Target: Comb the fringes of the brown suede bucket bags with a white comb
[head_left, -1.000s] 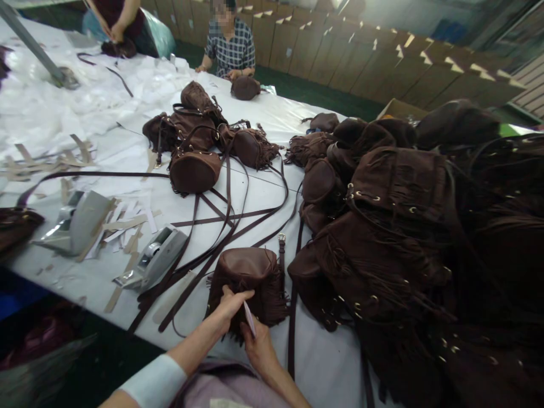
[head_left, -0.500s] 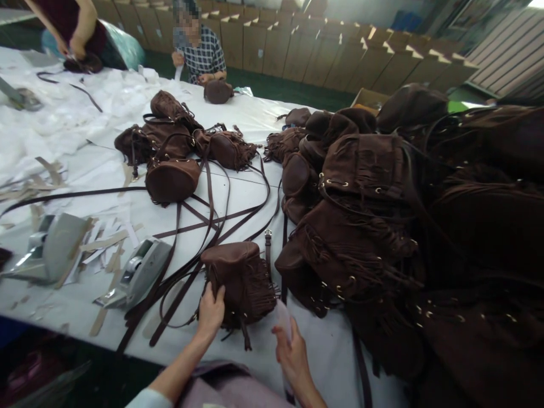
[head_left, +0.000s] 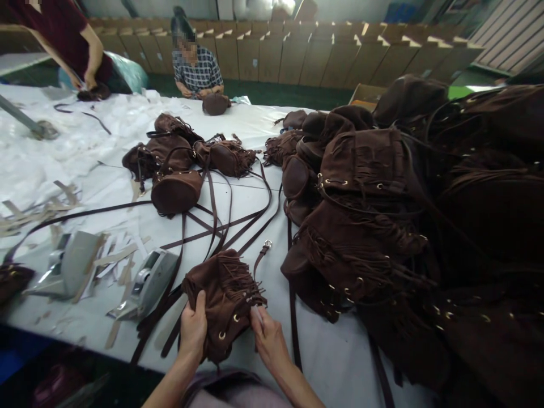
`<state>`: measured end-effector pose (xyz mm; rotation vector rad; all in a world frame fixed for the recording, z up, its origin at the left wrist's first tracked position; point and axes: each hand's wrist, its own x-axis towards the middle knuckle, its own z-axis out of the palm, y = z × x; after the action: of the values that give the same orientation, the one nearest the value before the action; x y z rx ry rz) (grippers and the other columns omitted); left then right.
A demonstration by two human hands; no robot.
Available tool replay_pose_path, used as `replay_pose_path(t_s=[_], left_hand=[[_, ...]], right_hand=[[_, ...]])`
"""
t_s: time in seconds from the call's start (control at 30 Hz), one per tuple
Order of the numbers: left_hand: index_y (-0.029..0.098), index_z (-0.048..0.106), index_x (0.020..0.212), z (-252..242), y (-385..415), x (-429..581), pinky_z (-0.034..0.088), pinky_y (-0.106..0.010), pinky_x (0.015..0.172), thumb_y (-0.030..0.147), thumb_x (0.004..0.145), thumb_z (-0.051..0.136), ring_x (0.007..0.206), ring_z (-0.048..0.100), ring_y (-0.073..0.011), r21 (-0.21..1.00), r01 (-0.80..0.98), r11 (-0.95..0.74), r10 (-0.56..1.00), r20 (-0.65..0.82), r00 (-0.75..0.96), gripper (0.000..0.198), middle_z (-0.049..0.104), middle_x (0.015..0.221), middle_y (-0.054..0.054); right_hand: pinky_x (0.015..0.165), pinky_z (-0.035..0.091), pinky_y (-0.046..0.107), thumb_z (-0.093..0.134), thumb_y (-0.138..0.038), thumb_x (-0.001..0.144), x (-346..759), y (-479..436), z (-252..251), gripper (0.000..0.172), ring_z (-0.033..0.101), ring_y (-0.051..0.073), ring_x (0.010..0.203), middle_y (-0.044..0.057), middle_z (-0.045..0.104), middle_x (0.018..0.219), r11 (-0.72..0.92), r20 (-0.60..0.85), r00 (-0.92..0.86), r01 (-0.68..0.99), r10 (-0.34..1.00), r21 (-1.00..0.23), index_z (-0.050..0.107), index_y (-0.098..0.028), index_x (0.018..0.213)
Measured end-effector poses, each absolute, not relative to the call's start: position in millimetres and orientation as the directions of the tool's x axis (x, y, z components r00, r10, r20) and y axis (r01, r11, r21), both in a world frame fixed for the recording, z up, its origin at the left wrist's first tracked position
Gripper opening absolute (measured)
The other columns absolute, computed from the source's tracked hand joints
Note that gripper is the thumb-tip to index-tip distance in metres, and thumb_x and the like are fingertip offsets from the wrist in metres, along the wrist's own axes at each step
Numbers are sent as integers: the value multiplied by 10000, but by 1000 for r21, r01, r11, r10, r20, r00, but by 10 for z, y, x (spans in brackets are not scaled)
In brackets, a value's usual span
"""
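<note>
A brown fringed drawstring bag (head_left: 219, 292) lies tilted on the table right in front of me, with gold eyelets along its near edge. My left hand (head_left: 193, 328) grips its left side, thumb on top and the other fingers hidden beneath. At the bag's right edge is my right hand (head_left: 270, 340), closed around a thin whitish strip (head_left: 257, 313) that looks like paper or plastic. The strip's tip meets the fringe. Just beyond the bag, a short buckled strap (head_left: 260, 256) sticks out, and long dark straps run away to the left.
Brown bags are heaped high on the right (head_left: 361, 226); a smaller group (head_left: 176, 190) lies left of centre. Two grey tape dispensers (head_left: 157, 275) stand among paper scraps at left. Two people work across the table (head_left: 246, 204), before a row of cartons (head_left: 289, 59).
The bag has turned, so its eyelets now face me and its fringe points away. My right hand has moved up and left with the strip to the bag's edge. The view has shifted slightly.
</note>
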<state>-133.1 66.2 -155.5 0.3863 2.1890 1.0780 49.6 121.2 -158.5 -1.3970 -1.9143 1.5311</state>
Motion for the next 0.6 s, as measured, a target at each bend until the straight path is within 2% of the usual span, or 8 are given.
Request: replay_pose_path(t_s=[0.07, 0.13, 0.23, 0.3, 0.37, 0.43, 0.5, 0.6], left_hand=[[139, 568, 1159, -1480, 562, -1335, 594, -386, 731, 536, 882, 490, 890, 713, -268, 763, -244, 599, 452, -573, -683, 490, 720, 1055, -139], [151, 603, 1128, -1458, 447, -1334, 596, -404, 737, 487, 807, 633, 877, 714, -277, 715, -317, 624, 441, -656, -612, 466, 732, 1023, -123], [147, 651, 1076, -1503, 271, -1334, 583, -427, 787, 460, 798, 650, 952, 695, -304, 701, -180, 690, 498, -641, -584, 419, 736, 1005, -127], [147, 655, 1076, -1542, 180, -1329, 571, -433, 819, 482, 835, 585, 1004, 677, -313, 701, -80, 708, 513, -589, -625, 418, 731, 1018, -130], [152, 633, 1108, -1558, 127, -1312, 566, -430, 831, 499, 868, 513, 1020, 671, -308, 705, -51, 707, 486, -538, -689, 439, 724, 1037, -131], [151, 599, 1138, -1539, 114, -1282, 554, -426, 861, 511, 887, 452, 1048, 658, -301, 712, -35, 701, 451, -481, -752, 463, 711, 1072, -140], [147, 576, 1148, -1491, 128, -1239, 514, -432, 932, 528, 889, 417, 1126, 615, -303, 704, 25, 710, 440, -415, -796, 488, 685, 1127, -156], [132, 582, 1149, -1392, 165, -1158, 435, -464, 1019, 564, 873, 399, 1223, 538, -328, 659, 144, 738, 474, -356, -805, 544, 664, 1155, -179]], right_hand=[[472, 333, 237, 357, -452, 940, 523, 1199, -1559, 326, 534, 140, 450, -51, 540, 561, -139, -356, -435, 455, 827, -880, 606, -244, 917], [476, 332, 237, 367, -444, 934, 541, 1171, -1508, 297, 544, 145, 465, -50, 550, 574, -148, -370, -420, 474, 828, -868, 588, -245, 945], [510, 333, 250, 383, -338, 922, 566, 1086, -1411, 229, 599, 178, 551, -20, 599, 612, 4, -360, -505, 585, 785, -811, 540, -221, 1041], [527, 331, 261, 416, -249, 883, 606, 1028, -1356, 228, 625, 199, 594, 5, 624, 626, 171, -344, -595, 640, 726, -749, 535, -207, 1074], [527, 331, 268, 415, -221, 877, 670, 1018, -1312, 227, 631, 208, 592, 23, 632, 625, 277, -326, -620, 678, 714, -681, 558, -214, 1053], [504, 328, 272, 368, -259, 916, 734, 1094, -1257, 223, 619, 206, 546, 26, 611, 591, 260, -313, -552, 726, 773, -637, 579, -222, 978], [480, 334, 268, 306, -298, 952, 754, 1255, -1171, 278, 603, 195, 502, 15, 584, 563, 155, -306, -434, 753, 847, -640, 572, -217, 949], [487, 384, 249, 275, -260, 970, 635, 1556, -989, 310, 623, 176, 510, -3, 605, 602, 73, -311, -380, 726, 871, -684, 491, -183, 1179]])
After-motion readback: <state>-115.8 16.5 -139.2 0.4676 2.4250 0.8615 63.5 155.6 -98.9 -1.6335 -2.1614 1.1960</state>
